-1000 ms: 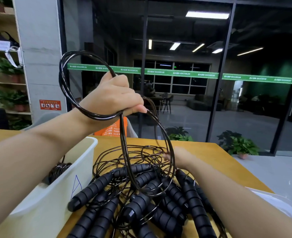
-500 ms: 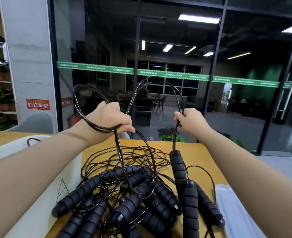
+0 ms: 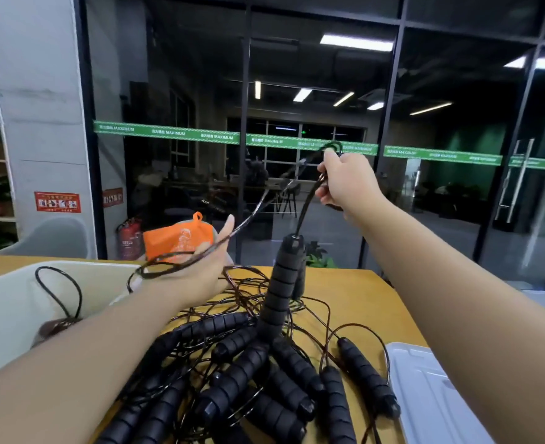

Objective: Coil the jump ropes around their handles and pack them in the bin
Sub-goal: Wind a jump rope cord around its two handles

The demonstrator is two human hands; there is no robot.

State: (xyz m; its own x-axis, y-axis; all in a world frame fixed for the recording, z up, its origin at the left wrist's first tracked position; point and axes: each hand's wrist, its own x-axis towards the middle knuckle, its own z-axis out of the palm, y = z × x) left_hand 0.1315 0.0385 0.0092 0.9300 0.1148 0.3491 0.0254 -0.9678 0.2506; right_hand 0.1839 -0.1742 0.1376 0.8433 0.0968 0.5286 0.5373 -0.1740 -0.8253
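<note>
Yellow wooden bench top [image 3: 361, 293]: carries everything below; its far edge runs before a glass wall.

White plastic bin [image 3: 14, 302], one: at the bench's left edge, open, with a thin black cord loop [image 3: 62, 293] rising from a dark bundle inside.

White plastic lid [image 3: 431, 395], one: flat at the bench's right edge.

Pile of black jump ropes [image 3: 248, 373], one heap: at the near middle of the bench. Handles are thick, ribbed black foam cylinders; about a dozen show, exact count uncertain where they overlap. Cords are thin, glossy, dark, tangled loosely over and around the handles.

Lifted black foam handle [image 3: 280, 283], one: raised nearly upright above the pile, hanging by its cord.

Right hand [image 3: 348, 184]: raised, clenched on that cord just above the handle.

Left hand [image 3: 207, 267]: lower, fingers loosely extended, the same cord's blurred coils draped across the palm.

Orange fabric bag [image 3: 178, 241], one: beyond the bench's far edge.
</note>
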